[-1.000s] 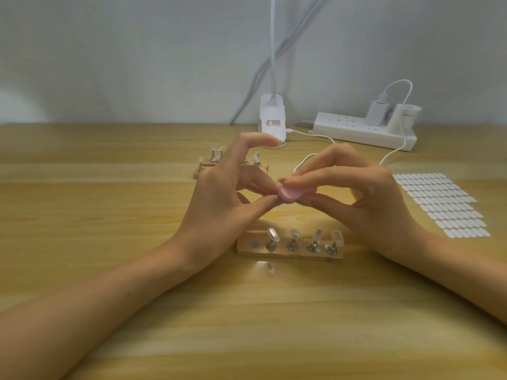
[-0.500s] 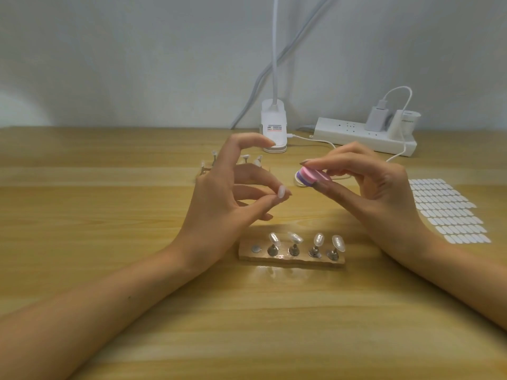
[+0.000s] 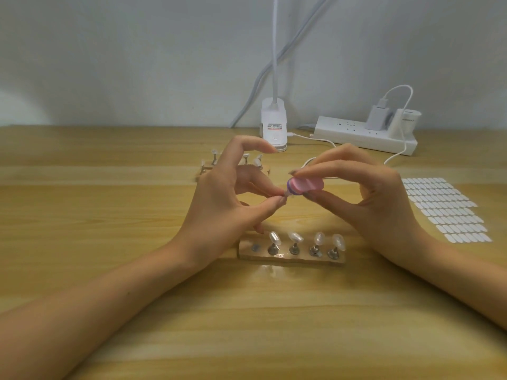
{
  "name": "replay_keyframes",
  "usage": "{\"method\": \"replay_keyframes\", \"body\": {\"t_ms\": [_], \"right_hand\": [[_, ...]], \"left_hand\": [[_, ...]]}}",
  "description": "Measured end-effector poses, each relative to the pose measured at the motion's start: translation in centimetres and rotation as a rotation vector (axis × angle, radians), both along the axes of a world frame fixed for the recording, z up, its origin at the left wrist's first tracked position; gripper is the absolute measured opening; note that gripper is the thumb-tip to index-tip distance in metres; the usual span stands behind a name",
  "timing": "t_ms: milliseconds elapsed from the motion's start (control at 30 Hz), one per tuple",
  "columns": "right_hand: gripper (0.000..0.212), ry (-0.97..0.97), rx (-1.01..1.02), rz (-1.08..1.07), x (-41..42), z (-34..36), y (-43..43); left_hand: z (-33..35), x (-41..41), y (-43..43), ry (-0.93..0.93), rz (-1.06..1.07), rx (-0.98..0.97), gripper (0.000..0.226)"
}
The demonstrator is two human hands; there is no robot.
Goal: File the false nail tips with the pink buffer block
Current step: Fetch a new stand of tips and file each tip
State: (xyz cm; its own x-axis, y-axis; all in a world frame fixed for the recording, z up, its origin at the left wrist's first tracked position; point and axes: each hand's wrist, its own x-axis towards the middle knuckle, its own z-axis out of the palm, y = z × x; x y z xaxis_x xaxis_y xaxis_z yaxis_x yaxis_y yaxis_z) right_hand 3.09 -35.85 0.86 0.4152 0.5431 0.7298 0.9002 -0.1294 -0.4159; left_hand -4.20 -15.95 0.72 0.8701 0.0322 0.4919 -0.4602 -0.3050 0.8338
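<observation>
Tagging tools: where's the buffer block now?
Head view, centre: buffer block pinched in the right hand, above the near nail stand, its end at the fingertips of the left hand.

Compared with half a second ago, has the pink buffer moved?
Yes. Judged against the nail stand, the buffer has come left and lower in the picture, back onto the tip pinched by the left hand.

Soft, fairly bright light fell from above onto the pale wooden table (image 3: 109, 215), leaving only faint shadows. A brighter patch glowed on the grey-white wall (image 3: 16, 105) at far left, and a small glare spot lay before the wooden nail-tip stand (image 3: 290, 258). The small pink buffer block (image 3: 304, 185) and the clear false nail tip (image 3: 288, 195) against it were motion-blurred.
</observation>
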Motion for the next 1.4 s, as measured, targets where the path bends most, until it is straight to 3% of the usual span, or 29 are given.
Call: {"method": "replay_keyframes", "body": {"t_ms": [333,433,567,667,1400], "right_hand": [[0.018,-0.137,-0.065,0.042,-0.27,-0.08,0.20],[0.021,-0.055,-0.012,-0.028,0.33,0.15,-0.31],[0.018,-0.124,-0.082,0.056,-0.12,-0.14,-0.12],[0.020,-0.067,-0.036,0.020,0.30,0.00,-0.17],[0.021,-0.057,-0.021,-0.006,-0.06,0.31,-0.03]], "left_hand": [[-0.01,0.07,-0.03,0.052,0.015,-0.004,0.048],[0.10,0.18,-0.08,0.091,-0.021,-0.081,0.047],[0.00,0.38,0.07,0.132,-0.054,-0.143,0.042],[0.08,0.43,0.11,0.145,-0.085,-0.187,0.044],[0.01,0.54,0.17,0.171,-0.171,-0.216,0.042]]}}
